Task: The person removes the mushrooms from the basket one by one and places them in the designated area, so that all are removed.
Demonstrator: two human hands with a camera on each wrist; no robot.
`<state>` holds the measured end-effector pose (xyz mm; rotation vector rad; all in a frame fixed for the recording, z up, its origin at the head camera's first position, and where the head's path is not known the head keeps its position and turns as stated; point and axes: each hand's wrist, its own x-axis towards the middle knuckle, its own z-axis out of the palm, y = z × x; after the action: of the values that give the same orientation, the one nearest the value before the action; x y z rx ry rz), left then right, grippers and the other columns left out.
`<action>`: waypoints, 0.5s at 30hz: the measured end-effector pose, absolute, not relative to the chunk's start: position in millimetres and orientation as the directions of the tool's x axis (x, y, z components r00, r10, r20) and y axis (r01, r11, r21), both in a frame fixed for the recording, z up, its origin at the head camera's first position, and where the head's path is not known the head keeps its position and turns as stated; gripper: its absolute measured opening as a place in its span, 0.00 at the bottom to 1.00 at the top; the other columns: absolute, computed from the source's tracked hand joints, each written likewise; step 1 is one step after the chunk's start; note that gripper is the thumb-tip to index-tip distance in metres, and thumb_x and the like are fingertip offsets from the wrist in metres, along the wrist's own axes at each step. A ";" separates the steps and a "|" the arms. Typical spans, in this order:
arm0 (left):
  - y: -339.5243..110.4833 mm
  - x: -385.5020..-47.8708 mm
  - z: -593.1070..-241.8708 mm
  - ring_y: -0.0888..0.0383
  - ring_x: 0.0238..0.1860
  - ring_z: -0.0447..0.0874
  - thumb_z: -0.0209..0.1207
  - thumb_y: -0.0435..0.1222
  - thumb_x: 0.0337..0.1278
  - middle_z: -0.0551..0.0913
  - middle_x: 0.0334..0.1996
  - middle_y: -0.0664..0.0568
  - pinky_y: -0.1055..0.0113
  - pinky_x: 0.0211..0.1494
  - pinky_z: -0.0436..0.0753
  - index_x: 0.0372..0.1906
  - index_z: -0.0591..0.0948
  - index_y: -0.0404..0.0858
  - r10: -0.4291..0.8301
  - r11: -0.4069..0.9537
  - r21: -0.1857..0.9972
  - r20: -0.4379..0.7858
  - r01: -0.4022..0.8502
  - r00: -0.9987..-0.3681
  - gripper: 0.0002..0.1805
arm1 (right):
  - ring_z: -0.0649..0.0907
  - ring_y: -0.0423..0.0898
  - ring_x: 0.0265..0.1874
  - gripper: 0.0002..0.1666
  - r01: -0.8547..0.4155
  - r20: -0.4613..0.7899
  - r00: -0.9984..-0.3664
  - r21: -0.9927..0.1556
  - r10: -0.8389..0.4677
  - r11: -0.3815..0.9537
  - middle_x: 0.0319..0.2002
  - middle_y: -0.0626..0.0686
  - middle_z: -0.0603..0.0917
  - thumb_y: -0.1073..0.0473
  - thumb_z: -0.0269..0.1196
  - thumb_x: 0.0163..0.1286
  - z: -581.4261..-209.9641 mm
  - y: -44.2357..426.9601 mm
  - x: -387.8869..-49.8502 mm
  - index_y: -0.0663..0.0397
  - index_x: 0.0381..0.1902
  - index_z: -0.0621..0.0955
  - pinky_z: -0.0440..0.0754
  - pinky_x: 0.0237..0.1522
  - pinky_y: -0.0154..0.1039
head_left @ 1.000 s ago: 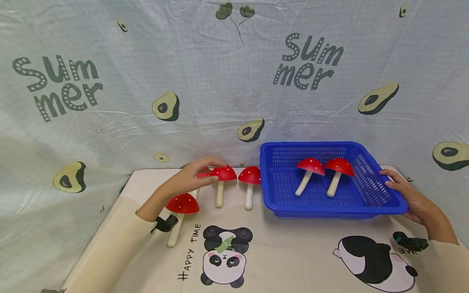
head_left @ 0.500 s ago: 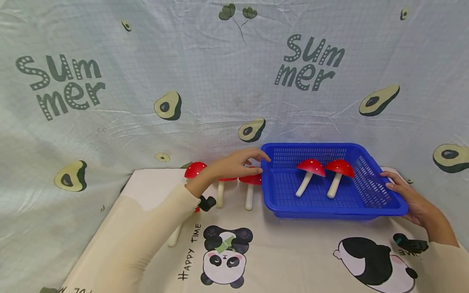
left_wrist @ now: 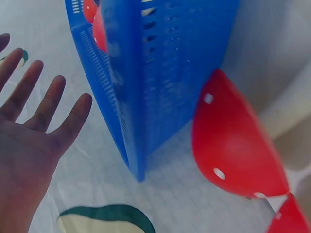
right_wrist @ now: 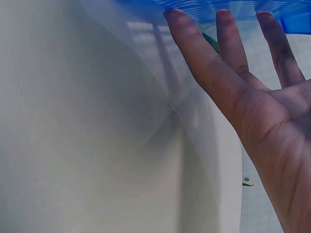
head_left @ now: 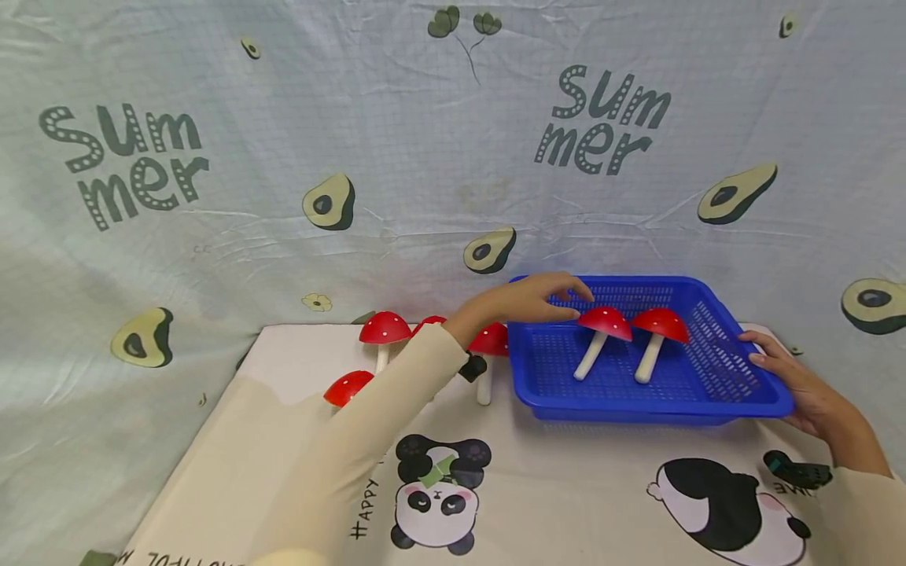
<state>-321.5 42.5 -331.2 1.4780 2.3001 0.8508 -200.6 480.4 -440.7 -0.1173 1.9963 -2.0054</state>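
The left hand (head_left: 534, 297) reaches over the left part of the blue basket (head_left: 559, 410), fingers extended and holding nothing. Its fingertips are close to the red cap of the left mushroom (head_left: 605, 321) in the basket; contact cannot be told. In the left wrist view the hand (left_wrist: 29, 121) shows spread fingers beside the basket (left_wrist: 126, 87). A second mushroom (head_left: 660, 326) lies to the right inside the basket. The right hand (head_left: 814, 397) grips the basket's right side, fingers at the rim; in the right wrist view its fingertips (right_wrist: 224, 17) touch the blue plastic.
Several red-capped mushrooms stand or lie left of the basket, among them one at the back (head_left: 384, 328), one nearer the front (head_left: 348, 387) and one beside the basket (head_left: 490, 339). The left forearm partly covers some. A patterned cloth (head_left: 396, 157) hangs behind.
The left hand has moved right, from above the mushrooms at the left, past the basket's left rim, to over its inside. The right hand and basket have stayed put.
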 end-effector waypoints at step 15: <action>88.2 -333.2 -327.0 0.52 0.70 0.71 0.54 0.36 0.76 0.77 0.65 0.48 0.70 0.71 0.69 0.66 0.76 0.36 0.901 0.302 0.626 0.058 0.719 -0.430 0.19 | 0.88 0.50 0.40 0.21 0.151 -0.151 -0.952 -0.988 -0.265 0.019 0.47 0.38 0.80 0.52 0.39 0.85 -442.1 479.9 -200.6 0.14 0.64 0.64 0.89 0.37 0.52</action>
<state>-333.2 88.2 -327.0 1.4654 2.2704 0.8478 -200.6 479.9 -442.1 -0.1173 2.0069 -2.0101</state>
